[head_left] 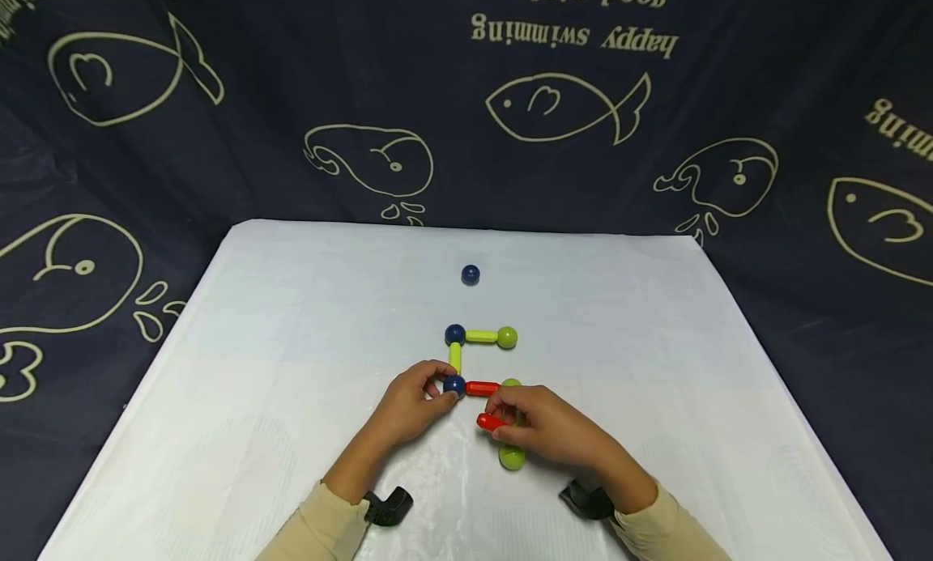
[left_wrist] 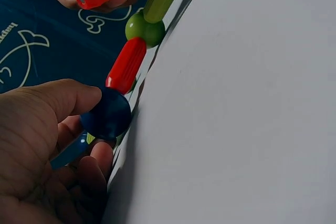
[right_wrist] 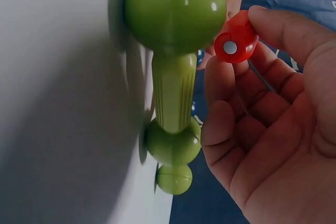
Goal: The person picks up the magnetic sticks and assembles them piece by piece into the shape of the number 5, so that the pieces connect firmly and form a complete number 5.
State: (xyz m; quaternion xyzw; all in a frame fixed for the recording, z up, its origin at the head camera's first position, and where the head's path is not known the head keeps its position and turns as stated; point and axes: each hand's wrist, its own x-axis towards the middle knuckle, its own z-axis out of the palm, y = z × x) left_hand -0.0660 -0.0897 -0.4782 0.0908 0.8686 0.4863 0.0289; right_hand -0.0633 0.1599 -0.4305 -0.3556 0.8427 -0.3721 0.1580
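Observation:
My left hand (head_left: 414, 405) pinches a dark blue ball (left_wrist: 107, 115) between thumb and fingers at a corner of a flat ball-and-stick figure on the table. A red stick (head_left: 482, 388) joins this ball to a green ball (left_wrist: 145, 29). My right hand (head_left: 550, 425) holds a loose red stick (right_wrist: 237, 38) between thumb and fingers, its round end showing a pale metal dot. Beside it, a yellow-green stick (right_wrist: 174, 90) runs to the nearest green ball (head_left: 512, 457). Beyond the left hand, another yellow-green stick (head_left: 455, 357) leads up to a second dark blue ball (head_left: 455, 334).
From the second blue ball, a yellow-green stick (head_left: 481, 336) extends right to a green ball (head_left: 507, 337). Farther back, a single dark blue ball (head_left: 470, 275) lies apart on the white table (head_left: 328, 294). A dark cloth (head_left: 452, 51) with fish drawings surrounds the table's far side.

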